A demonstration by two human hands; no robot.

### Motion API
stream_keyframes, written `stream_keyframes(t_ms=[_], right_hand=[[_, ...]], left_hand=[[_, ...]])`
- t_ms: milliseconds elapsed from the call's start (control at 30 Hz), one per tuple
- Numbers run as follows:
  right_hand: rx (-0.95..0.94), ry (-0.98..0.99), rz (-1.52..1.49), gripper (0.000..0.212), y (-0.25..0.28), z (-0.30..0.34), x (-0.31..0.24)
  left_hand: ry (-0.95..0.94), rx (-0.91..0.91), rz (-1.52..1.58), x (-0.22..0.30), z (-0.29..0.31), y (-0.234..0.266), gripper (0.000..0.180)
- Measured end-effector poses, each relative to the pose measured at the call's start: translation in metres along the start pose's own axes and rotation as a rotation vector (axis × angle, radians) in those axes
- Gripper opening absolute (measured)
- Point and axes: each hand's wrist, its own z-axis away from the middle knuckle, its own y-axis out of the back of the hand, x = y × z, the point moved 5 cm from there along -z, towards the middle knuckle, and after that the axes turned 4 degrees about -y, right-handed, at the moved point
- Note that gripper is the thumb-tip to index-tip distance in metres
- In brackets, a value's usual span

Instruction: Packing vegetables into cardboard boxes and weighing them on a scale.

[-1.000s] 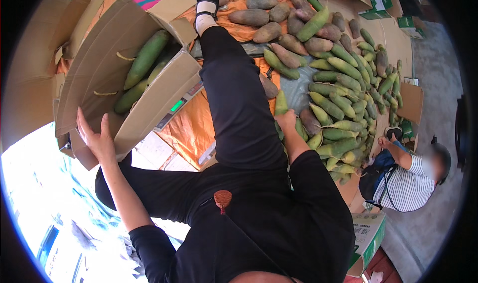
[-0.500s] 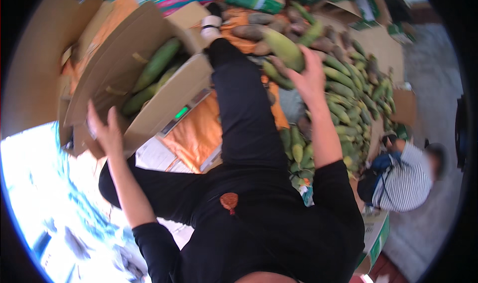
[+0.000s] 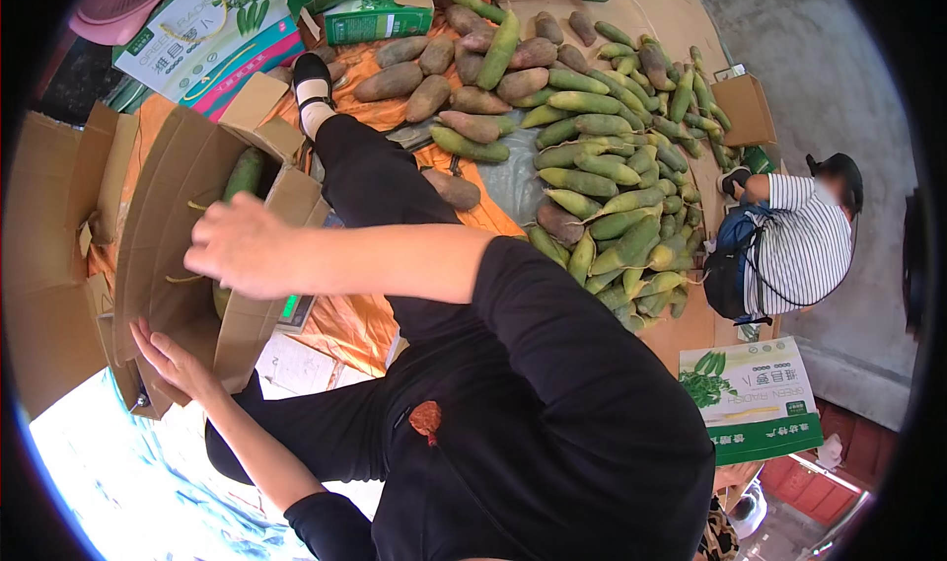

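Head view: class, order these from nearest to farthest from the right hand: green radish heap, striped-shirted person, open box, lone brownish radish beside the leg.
1. Open box: left, beneath the right hand.
2. Lone brownish radish: just across the leg, centre.
3. Green radish heap: farther right.
4. Striped-shirted person: far right.

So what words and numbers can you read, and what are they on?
I won't copy printed words, but print shows here:
White-and-green box at right: big, clear print.
White box with leaf picture, top left: big print.
Green box at top, left of centre: print too small to read.
Green lit screen beside the open cardboard box: too blurred to read.
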Motion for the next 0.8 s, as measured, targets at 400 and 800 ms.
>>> stream_keyframes(t_ms=[400, 800], right_hand=[[0.229, -0.944, -0.102, 0.021, 0.057, 0.235, 0.217], [-0.32, -1.346, -0.068, 0.026, -0.043, 0.4, 0.236]], left_hand=[[-0.119, -0.09, -0.156, 0.014, 0.004, -0.01, 0.049], [-0.264, -0.258, -0.291, 0.047, 0.006, -0.002, 0.046]])
